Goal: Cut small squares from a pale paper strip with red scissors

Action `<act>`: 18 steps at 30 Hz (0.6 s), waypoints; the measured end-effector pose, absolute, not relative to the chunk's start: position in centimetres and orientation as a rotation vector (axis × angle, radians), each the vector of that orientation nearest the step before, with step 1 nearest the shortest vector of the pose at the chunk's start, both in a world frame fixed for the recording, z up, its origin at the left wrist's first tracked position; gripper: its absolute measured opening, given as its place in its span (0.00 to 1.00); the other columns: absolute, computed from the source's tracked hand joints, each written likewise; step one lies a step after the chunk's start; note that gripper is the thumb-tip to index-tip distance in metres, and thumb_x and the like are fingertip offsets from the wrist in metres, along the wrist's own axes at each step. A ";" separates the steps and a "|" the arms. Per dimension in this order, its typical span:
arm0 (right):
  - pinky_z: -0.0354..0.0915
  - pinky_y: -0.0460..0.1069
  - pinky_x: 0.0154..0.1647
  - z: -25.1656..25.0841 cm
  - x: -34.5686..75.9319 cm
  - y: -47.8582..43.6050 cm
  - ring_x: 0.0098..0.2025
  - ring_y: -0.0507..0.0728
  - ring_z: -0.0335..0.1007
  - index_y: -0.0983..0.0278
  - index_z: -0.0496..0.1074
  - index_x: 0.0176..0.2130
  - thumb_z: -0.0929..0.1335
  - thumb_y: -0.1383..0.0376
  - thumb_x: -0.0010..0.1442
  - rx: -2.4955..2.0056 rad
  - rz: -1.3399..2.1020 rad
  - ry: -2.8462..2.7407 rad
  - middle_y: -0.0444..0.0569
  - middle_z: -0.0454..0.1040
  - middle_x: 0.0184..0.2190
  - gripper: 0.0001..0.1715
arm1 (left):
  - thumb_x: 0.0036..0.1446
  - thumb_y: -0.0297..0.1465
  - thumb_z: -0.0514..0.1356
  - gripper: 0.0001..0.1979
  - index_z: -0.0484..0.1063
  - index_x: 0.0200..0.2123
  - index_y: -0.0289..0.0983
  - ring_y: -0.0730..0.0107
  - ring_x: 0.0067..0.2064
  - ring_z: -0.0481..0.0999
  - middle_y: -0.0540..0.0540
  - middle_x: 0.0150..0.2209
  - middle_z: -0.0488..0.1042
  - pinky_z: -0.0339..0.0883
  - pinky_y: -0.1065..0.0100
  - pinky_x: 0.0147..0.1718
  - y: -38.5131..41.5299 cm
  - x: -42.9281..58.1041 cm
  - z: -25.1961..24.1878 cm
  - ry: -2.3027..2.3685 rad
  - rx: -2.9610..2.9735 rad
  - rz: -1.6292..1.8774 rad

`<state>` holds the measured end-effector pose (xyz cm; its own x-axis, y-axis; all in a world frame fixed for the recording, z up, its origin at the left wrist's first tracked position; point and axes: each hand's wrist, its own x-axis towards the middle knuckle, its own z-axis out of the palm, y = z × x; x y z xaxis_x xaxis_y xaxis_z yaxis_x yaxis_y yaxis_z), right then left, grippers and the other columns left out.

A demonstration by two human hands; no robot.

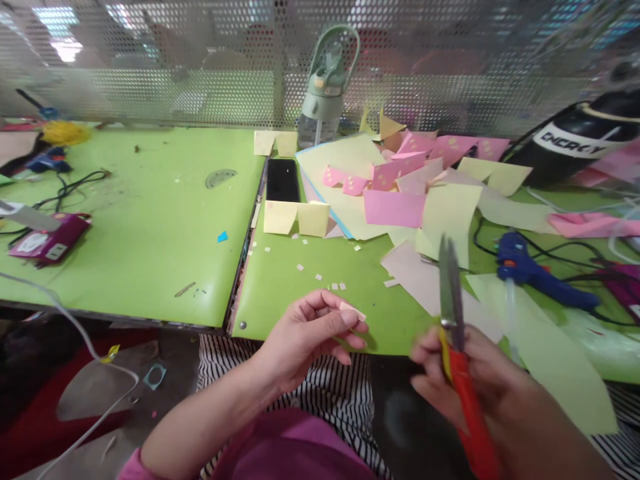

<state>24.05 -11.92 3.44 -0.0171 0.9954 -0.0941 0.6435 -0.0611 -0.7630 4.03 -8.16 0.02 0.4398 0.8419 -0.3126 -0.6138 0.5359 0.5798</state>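
Between the thumb and fingers of my left hand (pixel 320 333) is a small pale paper strip (pixel 354 311), held just above the table's front edge. My right hand (pixel 480 373), slightly blurred, grips a pair of scissors (pixel 453 313) with red and yellow handles. Their blades point up and away from me and look nearly closed. Several tiny cut paper squares (pixel 319 277) lie on the green table beyond my left hand. A folded pale yellow paper piece (pixel 296 219) stands behind them.
Pink cut papers (pixel 395 208) and yellow sheets (pixel 447 213) are heaped at the back. A blue glue gun (pixel 545 273) with cords lies right. Behind stand a green-lidded bottle (pixel 325 93) and a black bottle (pixel 575 140). A phone (pixel 283 180) lies near the table seam.
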 end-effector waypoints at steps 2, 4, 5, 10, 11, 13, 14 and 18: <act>0.69 0.46 0.22 3.8 22.5 -10.8 0.23 0.53 0.70 0.57 0.63 0.32 0.69 0.51 0.52 -1.627 0.933 -1.634 0.44 0.73 0.27 0.16 | 0.47 0.33 0.72 0.13 0.72 0.29 0.34 0.77 0.27 0.77 0.49 0.28 0.78 0.66 0.80 0.20 -8.5 4.6 0.1 0.627 0.427 0.934; 0.70 0.46 0.25 4.0 21.1 -9.7 0.25 0.52 0.70 0.58 0.60 0.31 0.70 0.53 0.52 -1.493 0.989 -1.523 0.43 0.73 0.29 0.17 | 0.46 0.33 0.72 0.13 0.73 0.29 0.34 0.78 0.25 0.75 0.50 0.26 0.76 0.64 0.81 0.19 -8.7 4.9 0.0 0.647 0.449 0.956; 0.70 0.46 0.25 4.0 20.5 -9.3 0.25 0.51 0.69 0.58 0.59 0.30 0.71 0.54 0.51 -1.456 1.012 -1.490 0.42 0.72 0.28 0.17 | 0.46 0.34 0.72 0.13 0.74 0.29 0.34 0.79 0.24 0.73 0.51 0.24 0.75 0.63 0.81 0.18 -8.8 5.0 -0.1 0.658 0.465 0.971; 0.67 0.44 0.23 3.1 19.6 -8.2 0.25 0.50 0.68 0.58 0.59 0.31 0.71 0.55 0.51 -1.430 1.071 -1.441 0.40 0.68 0.26 0.17 | 0.47 0.35 0.72 0.13 0.73 0.29 0.34 0.81 0.21 0.69 0.53 0.20 0.71 0.60 0.82 0.17 -8.9 4.7 -0.5 0.668 0.523 1.018; 0.66 0.44 0.23 3.0 19.6 -8.1 0.25 0.50 0.67 0.58 0.59 0.31 0.71 0.54 0.51 -1.432 1.084 -1.431 0.40 0.68 0.25 0.18 | 0.48 0.35 0.72 0.13 0.73 0.30 0.34 0.82 0.21 0.68 0.53 0.21 0.71 0.60 0.82 0.17 -8.9 4.6 -0.6 0.666 0.526 1.019; 0.66 0.44 0.23 3.1 19.5 -7.9 0.24 0.50 0.67 0.58 0.59 0.30 0.71 0.55 0.49 -1.443 1.127 -1.417 0.40 0.67 0.24 0.19 | 0.48 0.35 0.71 0.13 0.73 0.31 0.34 0.81 0.21 0.69 0.53 0.22 0.71 0.62 0.82 0.17 -8.9 4.3 -0.6 0.673 0.531 1.003; 0.66 0.44 0.23 3.2 19.5 -7.9 0.24 0.50 0.67 0.58 0.58 0.30 0.71 0.55 0.48 -1.454 1.149 -1.413 0.39 0.67 0.24 0.19 | 0.48 0.35 0.71 0.14 0.73 0.32 0.34 0.80 0.22 0.70 0.52 0.23 0.72 0.63 0.81 0.17 -8.9 4.2 -0.6 0.680 0.536 0.988; 0.64 0.44 0.21 3.8 19.5 -7.9 0.22 0.50 0.64 0.58 0.59 0.29 0.71 0.58 0.48 -1.487 1.173 -1.447 0.39 0.66 0.23 0.16 | 0.51 0.36 0.69 0.13 0.71 0.34 0.34 0.78 0.25 0.75 0.49 0.30 0.76 0.66 0.79 0.19 -8.9 3.8 -0.4 0.707 0.573 0.946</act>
